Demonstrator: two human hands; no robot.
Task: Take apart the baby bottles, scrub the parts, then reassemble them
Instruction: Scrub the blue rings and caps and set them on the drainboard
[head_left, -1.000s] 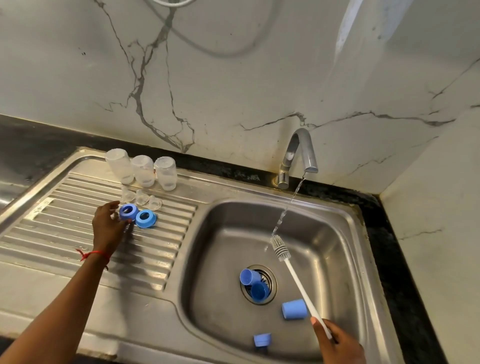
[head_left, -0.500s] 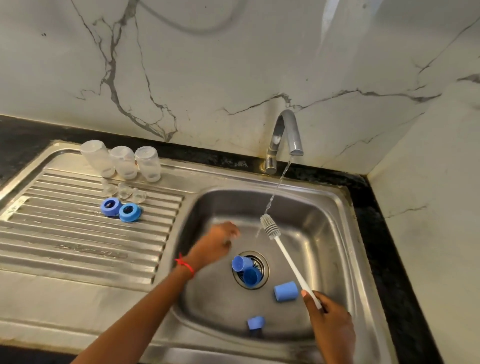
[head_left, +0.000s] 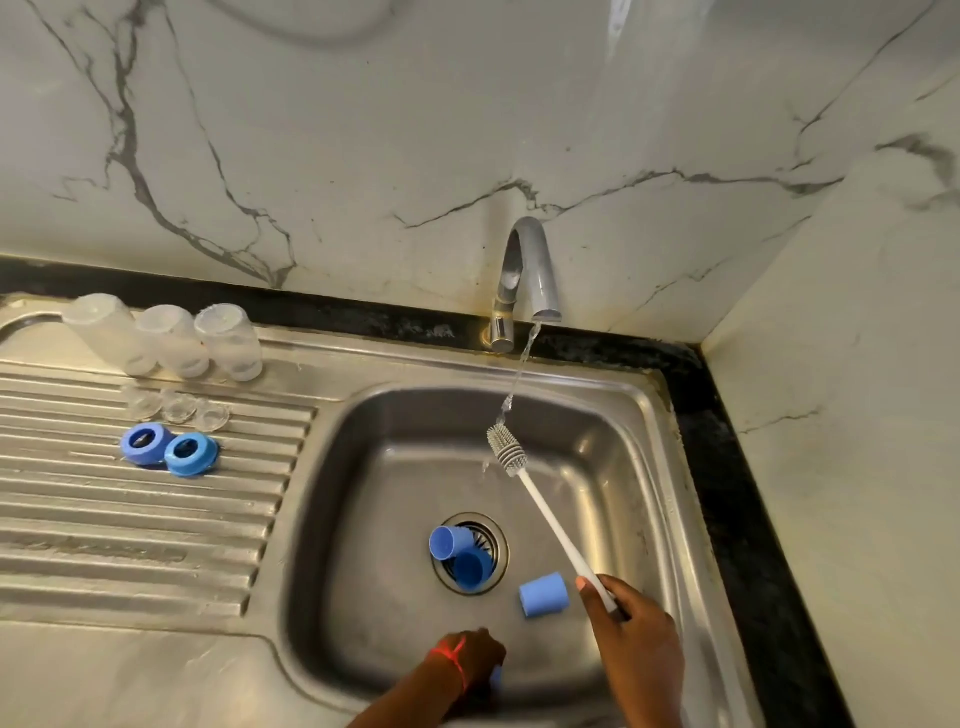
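The steel sink (head_left: 644, 467) holds three blue caps, two on the drain (head_left: 462, 558). Three clear bottles (head_left: 171, 340) stand on the drainboard. Right hand (head_left: 636, 642) grips the brush (head_left: 540, 506); left hand (head_left: 467, 657) covers something blue, grip unclear.

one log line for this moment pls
left hand: reaching for blue cap at sink front | right hand: holds brush under tap stream | collars: two on drainboard
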